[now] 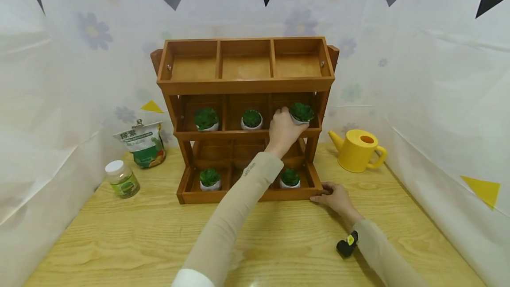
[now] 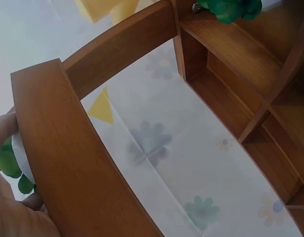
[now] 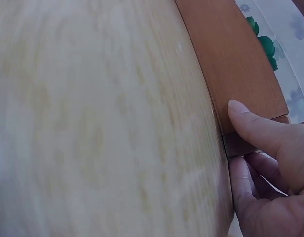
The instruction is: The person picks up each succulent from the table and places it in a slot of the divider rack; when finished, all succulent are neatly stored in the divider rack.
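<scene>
A brown wooden three-tier shelf [image 1: 245, 87] stands on the table, each tier split by dividers. My left hand [image 1: 283, 131] reaches into the right compartment of the middle tier and holds a potted succulent [image 1: 301, 112] by its white pot. In the left wrist view, a front board hides part of that pot [image 2: 22, 155] and the fingers. At the shelf's lower right corner, my right hand [image 1: 336, 199] grips the bottom tier, its thumb [image 3: 248, 121] on the front board and other fingers round the end. More succulents sit in the middle tier [image 1: 206, 118] and bottom tier [image 1: 210, 178].
Left of the shelf are a white and green bag [image 1: 145, 145] with a clip and a white-lidded jar [image 1: 122, 179]. A yellow watering can [image 1: 356, 150] stands to the right. White patterned sheets [image 1: 446, 101] surround the wooden table [image 1: 139, 242]. My left forearm covers the bottom tier's middle.
</scene>
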The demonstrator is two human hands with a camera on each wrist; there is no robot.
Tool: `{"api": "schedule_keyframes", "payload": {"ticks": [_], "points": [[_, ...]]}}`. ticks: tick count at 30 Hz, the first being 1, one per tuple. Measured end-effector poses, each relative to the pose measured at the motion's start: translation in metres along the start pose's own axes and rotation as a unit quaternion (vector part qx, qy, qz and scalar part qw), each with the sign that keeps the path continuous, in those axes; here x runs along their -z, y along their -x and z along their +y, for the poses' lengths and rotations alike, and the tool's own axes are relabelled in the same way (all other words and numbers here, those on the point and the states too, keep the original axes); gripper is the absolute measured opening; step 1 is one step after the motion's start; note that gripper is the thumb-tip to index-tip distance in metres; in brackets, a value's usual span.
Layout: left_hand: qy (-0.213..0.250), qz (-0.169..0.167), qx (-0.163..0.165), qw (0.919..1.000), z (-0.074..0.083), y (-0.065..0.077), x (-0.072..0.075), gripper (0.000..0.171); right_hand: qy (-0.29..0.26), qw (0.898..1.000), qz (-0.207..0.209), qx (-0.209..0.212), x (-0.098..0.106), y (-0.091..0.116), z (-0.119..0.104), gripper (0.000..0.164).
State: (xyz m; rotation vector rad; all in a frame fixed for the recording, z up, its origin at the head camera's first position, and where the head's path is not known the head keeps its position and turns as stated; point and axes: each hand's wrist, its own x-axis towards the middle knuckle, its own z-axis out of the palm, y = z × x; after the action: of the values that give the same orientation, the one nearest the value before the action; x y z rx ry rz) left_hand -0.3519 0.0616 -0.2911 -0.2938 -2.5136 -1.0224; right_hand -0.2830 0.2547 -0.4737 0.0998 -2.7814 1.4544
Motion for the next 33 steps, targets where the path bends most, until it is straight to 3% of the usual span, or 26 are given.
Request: {"api": "schedule_keyframes", "payload": {"ticks": [8,17,24,33], "points": [[-0.033,-0.007,0.002,0.9994,0.0026,0.0,0.0005,0.063,-0.001,1.0,0.006,-0.008,0.0004,0.0017,-0.0018,0.063],[-0.019,-0.016,0.015,0.9996,0.0029,0.0016,0.0014,0.07,-0.003,1.0,0.001,-0.005,0.0006,0.0015,-0.0011,0.063],[-0.026,-0.007,0.005,0.9996,0.003,-0.0006,0.003,0.066,0.0,1.0,-0.001,-0.005,0.0008,0.0,0.0016,0.065],[-0.01,-0.032,0.023,0.9992,0.0044,-0.0021,0.004,0.075,-0.006,1.0,0.002,-0.007,0.0007,0.0009,0.0009,0.064]]}}
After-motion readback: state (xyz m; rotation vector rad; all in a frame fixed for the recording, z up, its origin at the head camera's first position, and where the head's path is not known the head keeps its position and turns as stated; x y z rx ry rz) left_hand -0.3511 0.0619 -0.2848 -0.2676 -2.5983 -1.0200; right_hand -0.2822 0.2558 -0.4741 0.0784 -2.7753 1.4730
